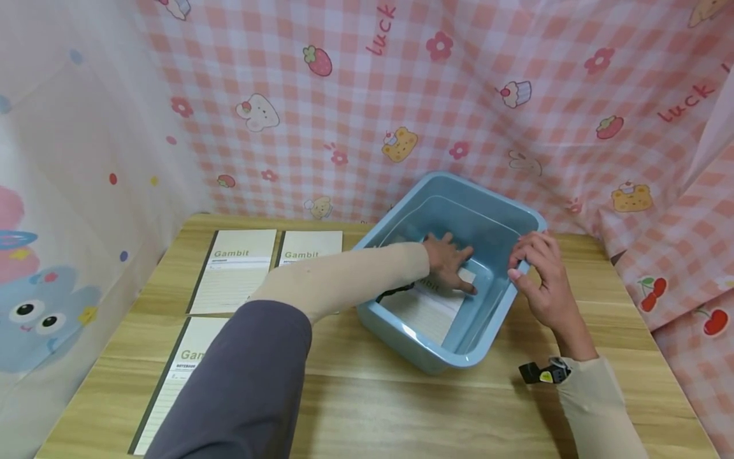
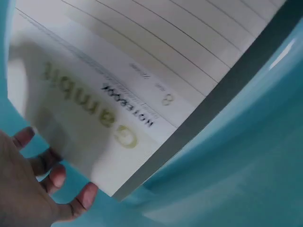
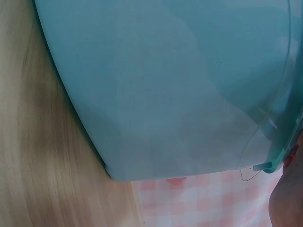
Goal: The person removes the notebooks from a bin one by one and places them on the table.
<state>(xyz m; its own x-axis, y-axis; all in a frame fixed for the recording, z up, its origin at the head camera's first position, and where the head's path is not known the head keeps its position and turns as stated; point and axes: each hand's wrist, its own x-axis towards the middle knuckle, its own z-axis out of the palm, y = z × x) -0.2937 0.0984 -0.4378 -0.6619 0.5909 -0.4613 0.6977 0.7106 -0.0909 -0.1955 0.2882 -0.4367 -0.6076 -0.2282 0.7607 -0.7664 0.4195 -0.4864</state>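
Note:
A light blue plastic basin (image 1: 401, 341) stands on the wooden table, turned at an angle. On its floor lies a "Gambit" notebook (image 1: 430, 312) with a dark spine, printed lines and a white label band. My left hand (image 1: 450, 258) reaches down into the basin with its fingers spread. In the left wrist view, the fingertips (image 2: 87, 194) are right at the top edge of the notebook. My right hand (image 1: 545, 280) grips the basin's right rim, thumb on the near side. Most of that hand is outside the right wrist view, which shows the basin's outer wall (image 3: 142, 94).
Several more Gambit notebooks lie on the left of the table: one at the back left (image 1: 235, 280), another beside it (image 1: 309, 245), and one nearer the front (image 1: 189, 344), partly covered by my left sleeve. A checked curtain (image 1: 355, 108) hangs behind the table.

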